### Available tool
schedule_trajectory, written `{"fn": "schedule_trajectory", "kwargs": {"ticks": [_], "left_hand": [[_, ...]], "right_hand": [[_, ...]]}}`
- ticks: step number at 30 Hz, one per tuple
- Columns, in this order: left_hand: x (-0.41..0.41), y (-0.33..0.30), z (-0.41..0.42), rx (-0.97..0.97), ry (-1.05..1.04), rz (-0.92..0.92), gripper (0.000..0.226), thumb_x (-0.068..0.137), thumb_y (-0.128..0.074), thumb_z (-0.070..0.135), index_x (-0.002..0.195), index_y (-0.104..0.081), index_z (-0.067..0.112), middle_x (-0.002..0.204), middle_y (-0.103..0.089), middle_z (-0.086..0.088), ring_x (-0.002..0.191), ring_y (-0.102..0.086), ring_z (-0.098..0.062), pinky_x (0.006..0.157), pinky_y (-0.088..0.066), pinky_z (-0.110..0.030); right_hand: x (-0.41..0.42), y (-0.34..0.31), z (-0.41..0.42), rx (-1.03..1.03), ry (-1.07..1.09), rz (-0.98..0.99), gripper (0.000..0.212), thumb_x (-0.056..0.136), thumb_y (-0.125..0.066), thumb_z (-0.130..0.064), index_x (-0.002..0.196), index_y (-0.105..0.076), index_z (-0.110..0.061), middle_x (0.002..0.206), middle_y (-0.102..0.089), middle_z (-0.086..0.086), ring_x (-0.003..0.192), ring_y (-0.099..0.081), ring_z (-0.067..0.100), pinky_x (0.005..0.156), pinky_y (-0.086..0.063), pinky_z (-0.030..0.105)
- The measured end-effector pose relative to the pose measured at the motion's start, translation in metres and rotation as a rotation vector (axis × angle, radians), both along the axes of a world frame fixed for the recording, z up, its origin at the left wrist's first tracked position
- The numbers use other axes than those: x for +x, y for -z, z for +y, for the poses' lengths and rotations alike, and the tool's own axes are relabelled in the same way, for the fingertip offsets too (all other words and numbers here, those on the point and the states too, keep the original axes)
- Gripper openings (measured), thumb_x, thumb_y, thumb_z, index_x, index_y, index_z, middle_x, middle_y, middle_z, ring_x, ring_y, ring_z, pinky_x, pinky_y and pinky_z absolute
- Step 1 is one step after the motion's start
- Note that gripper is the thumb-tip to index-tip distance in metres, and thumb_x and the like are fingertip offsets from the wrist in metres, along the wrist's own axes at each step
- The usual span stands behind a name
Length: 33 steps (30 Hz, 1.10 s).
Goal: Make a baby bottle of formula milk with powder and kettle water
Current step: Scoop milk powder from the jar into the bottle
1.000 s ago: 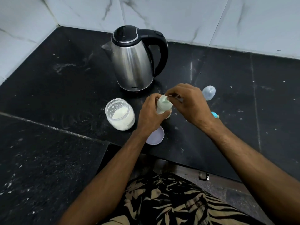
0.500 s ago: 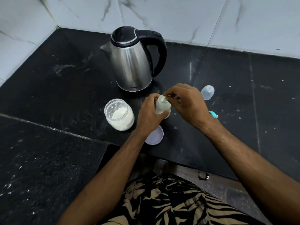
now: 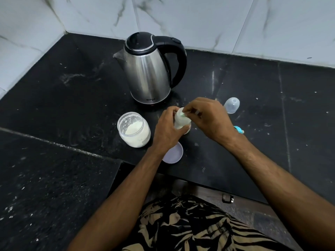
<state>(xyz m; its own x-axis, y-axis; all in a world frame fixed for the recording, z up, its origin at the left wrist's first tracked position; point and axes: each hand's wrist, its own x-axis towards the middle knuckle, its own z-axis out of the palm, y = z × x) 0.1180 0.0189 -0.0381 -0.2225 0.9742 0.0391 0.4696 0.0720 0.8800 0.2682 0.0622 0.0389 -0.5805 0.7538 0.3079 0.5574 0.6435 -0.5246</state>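
A pale, milky baby bottle (image 3: 181,122) stands on the black counter (image 3: 253,151) in front of the steel kettle (image 3: 150,69). My left hand (image 3: 167,128) grips the bottle's body from the left. My right hand (image 3: 208,118) pinches a small scoop (image 3: 184,115), whose pale green tip sits at the bottle's open mouth. Most of the scoop is hidden by my fingers. The open glass jar of white powder (image 3: 134,132) stands just left of my left hand.
The jar's lilac lid (image 3: 174,152) lies under my left wrist near the counter's front edge. A clear bottle cap (image 3: 232,105) lies on its side to the right, and a blue teat ring (image 3: 239,129) shows behind my right wrist. Marble walls enclose the corner.
Both hands stay at the bottle's mouth with hardly any movement. The view has shifted slightly.
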Motion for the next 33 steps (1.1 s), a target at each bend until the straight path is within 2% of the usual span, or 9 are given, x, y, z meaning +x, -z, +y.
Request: {"fn": "schedule_trajectory", "kwargs": {"ticks": [2,5,9,12,17,21,24,30,33], "left_hand": [[-0.0001,0.0012,0.0005,-0.002,-0.001,-0.003,0.062,0.061,-0.071,0.058,0.114,-0.051,0.033,0.116,-0.062,0.006,0.103,-0.063,-0.014,0.086,-0.057,-0.043],[-0.0001,0.0016,0.0004,-0.009,-0.011,-0.003,0.061,0.061,-0.072,0.058,0.113,-0.050,0.036,0.115,-0.062,0.008,0.103,-0.063,-0.012,0.087,-0.057,-0.043],[-0.0006,0.0013,0.0008,-0.007,-0.007,-0.003,0.065,0.060,-0.071,0.060,0.115,-0.052,0.032,0.115,-0.062,0.007,0.102,-0.063,-0.013,0.086,-0.057,-0.043],[-0.0002,0.0022,0.0008,-0.009,-0.006,0.002,0.065,0.061,-0.072,0.058,0.116,-0.051,0.031,0.116,-0.062,0.007,0.103,-0.063,-0.013,0.087,-0.057,-0.043],[-0.0008,0.0045,0.0015,-0.009,-0.006,0.009,0.060,0.067,-0.080,0.046,0.117,-0.052,0.029,0.117,-0.062,0.006,0.103,-0.063,-0.013,0.087,-0.057,-0.044],[-0.0006,0.0045,0.0016,0.005,-0.021,0.015,0.058,0.068,-0.082,0.044,0.116,-0.051,0.031,0.117,-0.062,0.007,0.104,-0.062,-0.013,0.088,-0.056,-0.044],[-0.0002,0.0043,0.0017,0.002,-0.016,0.022,0.057,0.071,-0.084,0.039,0.118,-0.052,0.027,0.117,-0.062,0.004,0.103,-0.062,-0.014,0.087,-0.057,-0.044],[0.0013,0.0048,-0.0001,0.004,-0.034,0.014,0.059,0.068,-0.082,0.041,0.117,-0.051,0.030,0.118,-0.060,0.006,0.106,-0.060,-0.013,0.089,-0.055,-0.045],[0.0028,0.0050,-0.0015,0.003,-0.049,-0.013,0.060,0.066,-0.080,0.045,0.116,-0.051,0.032,0.118,-0.060,0.007,0.106,-0.060,-0.012,0.089,-0.055,-0.044]], "right_hand": [[0.0003,-0.0011,0.0023,-0.039,-0.021,-0.044,0.011,0.084,-0.073,-0.010,0.094,-0.074,-0.013,0.088,-0.070,0.002,0.077,-0.066,0.019,0.069,-0.057,0.040],[0.0014,-0.0031,0.0049,0.011,0.016,0.050,0.010,0.084,-0.072,-0.009,0.093,-0.074,-0.011,0.088,-0.071,0.002,0.076,-0.065,0.017,0.069,-0.057,0.039],[0.0011,-0.0015,0.0053,-0.034,-0.014,0.004,0.011,0.084,-0.074,-0.010,0.094,-0.074,-0.014,0.089,-0.072,0.001,0.078,-0.066,0.016,0.071,-0.057,0.041],[0.0010,-0.0004,0.0042,0.009,0.019,0.080,0.010,0.084,-0.073,-0.010,0.094,-0.073,-0.013,0.087,-0.071,-0.001,0.078,-0.065,0.016,0.071,-0.056,0.040],[0.0034,-0.0040,0.0081,-0.031,-0.082,-0.033,0.012,0.083,-0.075,-0.010,0.094,-0.074,-0.011,0.088,-0.071,0.002,0.078,-0.067,0.018,0.070,-0.057,0.042],[0.0064,-0.0056,0.0086,0.049,-0.018,0.090,0.011,0.084,-0.074,-0.008,0.094,-0.073,-0.009,0.087,-0.071,0.003,0.079,-0.064,0.017,0.071,-0.055,0.035],[0.0049,0.0006,0.0065,-0.003,-0.040,0.028,0.013,0.082,-0.076,-0.009,0.095,-0.073,-0.011,0.088,-0.072,0.001,0.079,-0.065,0.015,0.072,-0.057,0.037],[0.0050,-0.0042,0.0068,-0.167,0.147,0.335,0.014,0.084,-0.074,-0.006,0.095,-0.071,-0.014,0.087,-0.070,-0.005,0.079,-0.067,0.005,0.073,-0.054,0.016],[0.0079,-0.0054,0.0088,-0.233,0.203,0.403,0.015,0.084,-0.074,-0.006,0.094,-0.070,-0.017,0.086,-0.071,-0.006,0.076,-0.066,0.003,0.068,-0.051,0.013]]}}
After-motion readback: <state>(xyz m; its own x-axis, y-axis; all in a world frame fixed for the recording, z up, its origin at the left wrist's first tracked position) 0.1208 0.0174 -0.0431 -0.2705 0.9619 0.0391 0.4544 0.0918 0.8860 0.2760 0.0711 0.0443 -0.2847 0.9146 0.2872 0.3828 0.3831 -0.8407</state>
